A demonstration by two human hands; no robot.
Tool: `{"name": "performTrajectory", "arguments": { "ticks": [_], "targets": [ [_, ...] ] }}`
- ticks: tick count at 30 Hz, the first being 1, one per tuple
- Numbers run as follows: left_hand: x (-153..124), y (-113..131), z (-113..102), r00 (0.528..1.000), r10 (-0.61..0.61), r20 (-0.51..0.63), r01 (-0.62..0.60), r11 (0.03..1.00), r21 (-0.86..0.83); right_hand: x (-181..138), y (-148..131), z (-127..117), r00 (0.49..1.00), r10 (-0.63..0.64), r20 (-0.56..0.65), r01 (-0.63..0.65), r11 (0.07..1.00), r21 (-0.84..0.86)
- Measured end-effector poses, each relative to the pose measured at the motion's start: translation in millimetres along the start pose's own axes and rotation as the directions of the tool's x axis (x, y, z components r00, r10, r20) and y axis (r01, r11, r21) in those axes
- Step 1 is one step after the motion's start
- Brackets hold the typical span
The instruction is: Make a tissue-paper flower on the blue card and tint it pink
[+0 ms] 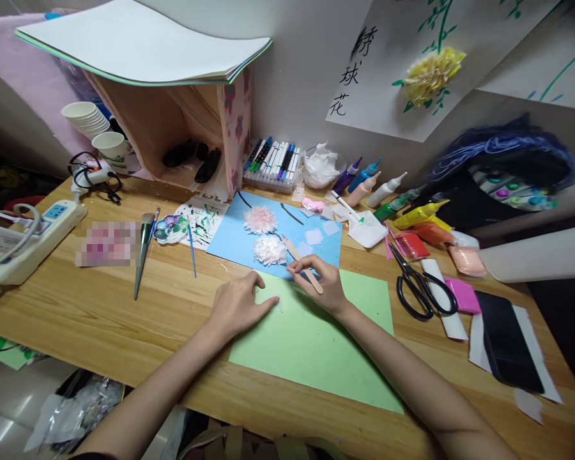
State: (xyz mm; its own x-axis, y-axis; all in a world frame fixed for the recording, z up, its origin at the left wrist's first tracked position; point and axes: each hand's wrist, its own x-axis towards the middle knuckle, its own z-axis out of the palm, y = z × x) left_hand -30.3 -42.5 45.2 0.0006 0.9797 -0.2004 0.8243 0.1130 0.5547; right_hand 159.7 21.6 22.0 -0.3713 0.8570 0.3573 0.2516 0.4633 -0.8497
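A light green paper sheet [316,345] lies on the wooden table in front of me. My left hand [239,305] rests flat on its upper left corner, fingers stretched out. My right hand [319,281] pinches a wooden stick [303,267] with its tip pointing up-left toward a white tissue flower [269,250]. That flower and a pink tissue flower [259,220] sit on a blue paper sheet [234,239] just behind the green one. Small pale paper squares [314,236] lie on the blue sheet too.
Black scissors [419,284] lie right of the green sheet, with clay blocks [462,295] and a black phone [508,348] beyond. Paint bottles [388,191], a marker box [273,163], brushes [144,252], a palette [170,229] and a power strip [33,236] line the back and left.
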Motion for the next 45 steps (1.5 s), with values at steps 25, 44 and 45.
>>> {"name": "performTrajectory", "arguments": {
  "ticks": [25, 44, 45],
  "targets": [
    [22, -5, 11, 0.997, 0.042, -0.069, -0.059, 0.964, -0.258, -4, 13, -1, 0.995, -0.060, 0.076, 0.061, 0.998, -0.010],
    [40, 5, 24, 0.933, 0.034, -0.359, -0.115, 0.972, -0.204, -9, 13, -3, 0.908, -0.416, 0.054, 0.419, 0.906, -0.058],
    [40, 4, 24, 0.930, 0.034, -0.366, -0.116, 0.972, -0.203, -8, 13, -3, 0.898, -0.431, 0.084, 0.437, 0.896, -0.083]
  ]
}}
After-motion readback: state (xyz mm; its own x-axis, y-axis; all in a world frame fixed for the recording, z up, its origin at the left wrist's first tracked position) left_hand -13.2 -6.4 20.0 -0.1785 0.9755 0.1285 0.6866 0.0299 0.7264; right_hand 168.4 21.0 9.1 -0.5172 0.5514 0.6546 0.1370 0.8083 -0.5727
